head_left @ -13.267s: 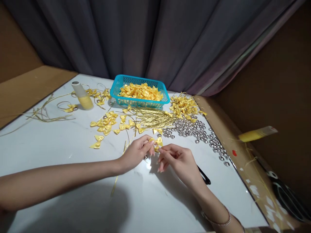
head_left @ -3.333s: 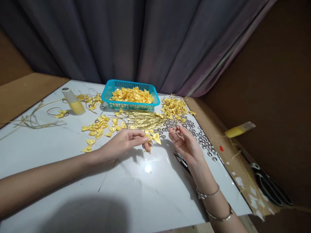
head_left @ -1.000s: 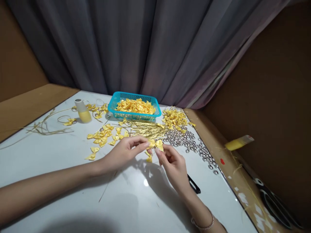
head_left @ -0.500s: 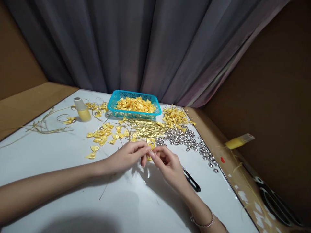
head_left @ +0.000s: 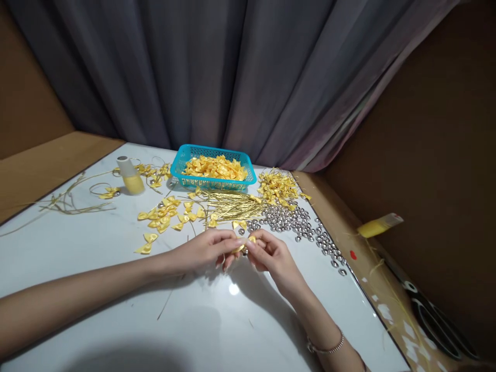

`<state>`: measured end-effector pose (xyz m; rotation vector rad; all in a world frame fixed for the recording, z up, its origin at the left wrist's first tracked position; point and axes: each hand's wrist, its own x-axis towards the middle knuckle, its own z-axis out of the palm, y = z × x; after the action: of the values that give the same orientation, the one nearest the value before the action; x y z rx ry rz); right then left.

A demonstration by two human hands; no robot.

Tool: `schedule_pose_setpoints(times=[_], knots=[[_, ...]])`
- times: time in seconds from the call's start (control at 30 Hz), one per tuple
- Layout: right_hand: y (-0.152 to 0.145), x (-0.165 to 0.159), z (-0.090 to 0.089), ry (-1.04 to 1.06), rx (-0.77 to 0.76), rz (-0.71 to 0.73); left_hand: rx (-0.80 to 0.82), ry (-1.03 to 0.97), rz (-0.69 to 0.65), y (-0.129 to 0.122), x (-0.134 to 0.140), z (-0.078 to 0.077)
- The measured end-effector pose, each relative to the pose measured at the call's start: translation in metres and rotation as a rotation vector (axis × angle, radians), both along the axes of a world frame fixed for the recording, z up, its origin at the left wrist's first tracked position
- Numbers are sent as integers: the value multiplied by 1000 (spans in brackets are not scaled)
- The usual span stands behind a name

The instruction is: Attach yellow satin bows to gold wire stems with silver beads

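Note:
In the head view, my left hand (head_left: 217, 248) and my right hand (head_left: 270, 253) meet above the front middle of the table. Both pinch a small yellow ribbon bow (head_left: 252, 239) between thumb and fingers; parts of it are hidden by the fingertips. Just beyond the hands lies a bundle of gold wire ties (head_left: 232, 205). Loose yellow bows (head_left: 163, 216) are scattered to the left of it. A spread of shiny silver beads (head_left: 284, 219) lies beyond my right hand.
A blue basket (head_left: 252, 177) full of yellow bows stands at the back. Left of it is a bottle (head_left: 132, 178) with yellow contents. A pile of bows with ties (head_left: 278, 187) lies right. Scissors (head_left: 437, 320) and another yellow-filled tube (head_left: 380, 226) are beyond the right edge.
The yellow bow now shows between my fingertips. My right hand has shifted slightly right and turned. The black tool beside my right wrist is no longer visible.

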<state>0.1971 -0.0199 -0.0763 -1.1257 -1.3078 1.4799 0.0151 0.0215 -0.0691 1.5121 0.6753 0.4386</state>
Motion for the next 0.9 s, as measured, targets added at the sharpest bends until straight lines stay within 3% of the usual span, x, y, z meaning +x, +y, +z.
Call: schedule_pose_setpoints(times=[0.1, 0.2, 0.3, 0.4, 0.47, 0.67, 0.9], knots=[[-1, -3, 1, -31, -15, 33, 24, 54, 1, -2, 1, 1], [-3, -5, -3, -122, 109, -99, 47, 71, 36, -5, 2, 4], [-6, -3, -9, -446, 557, -271, 16, 51, 140, -6, 3, 5], [-9, 0, -14, -810, 1019, -224, -160, -28, 179, -7, 4, 6], [-9, 0, -15, -961, 1159, -176, -321, -118, 171, -7, 4, 5], [-7, -6, -17, -1169, 1296, -200, -732, -240, 144, -7, 4, 3], [-10, 2, -15, -1218, 1461, -54, -781, -157, 157, -5, 1, 10]])
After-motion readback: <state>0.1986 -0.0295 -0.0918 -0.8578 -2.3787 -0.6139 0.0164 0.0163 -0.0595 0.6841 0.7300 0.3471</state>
